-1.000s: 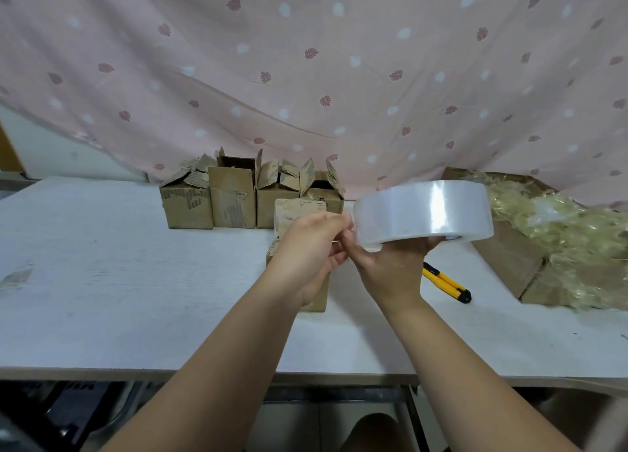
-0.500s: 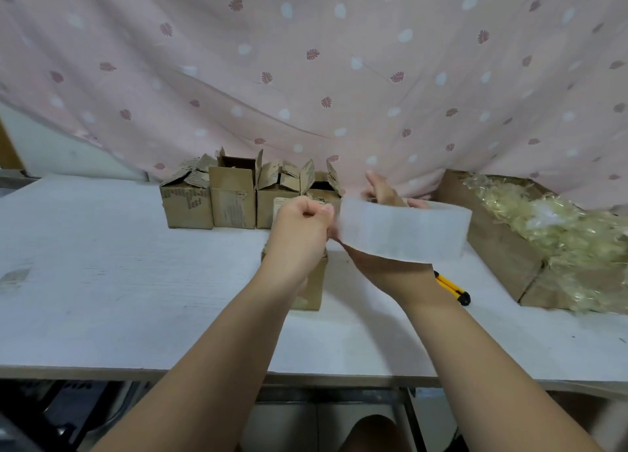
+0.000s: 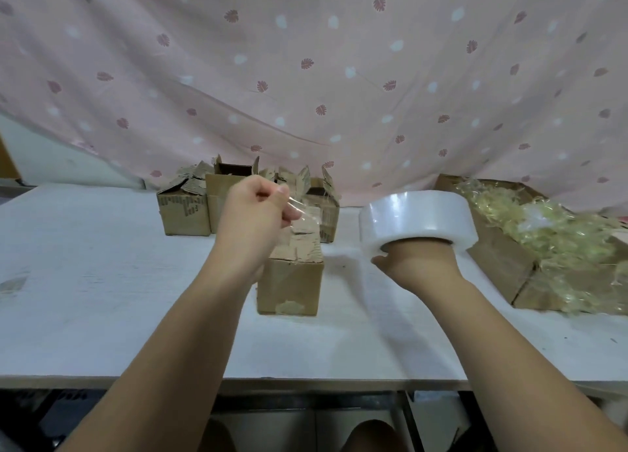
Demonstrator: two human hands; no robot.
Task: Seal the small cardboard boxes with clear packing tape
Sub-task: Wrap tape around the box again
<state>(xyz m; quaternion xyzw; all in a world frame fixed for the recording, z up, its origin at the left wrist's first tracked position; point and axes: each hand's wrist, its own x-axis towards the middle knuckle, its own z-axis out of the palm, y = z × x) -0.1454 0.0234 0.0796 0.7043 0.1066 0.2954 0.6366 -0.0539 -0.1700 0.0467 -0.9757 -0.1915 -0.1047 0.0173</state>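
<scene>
A small cardboard box (image 3: 289, 287) stands on the white table (image 3: 85, 282) in front of me, its top flaps partly raised. Above and left of it, my left hand (image 3: 253, 210) pinches the free end of a clear tape strip (image 3: 306, 215). My right hand (image 3: 413, 265) has its fingers inside the core of a wide roll of clear packing tape (image 3: 416, 219) and holds it up to the right of the box. The strip stretches between the two hands over the box. Several more small open boxes (image 3: 185, 208) stand in a row behind.
A large cardboard box (image 3: 503, 265) filled with yellowish shredded packing filler (image 3: 550, 234) lies at the right. A pink patterned curtain (image 3: 306, 78) hangs behind the table. The table's front edge (image 3: 306, 380) is close to my body.
My hands have moved apart: the right one carried the roll to the right and the left one pulled the tape end leftward, drawing out a strip. The yellow cutter is now hidden.
</scene>
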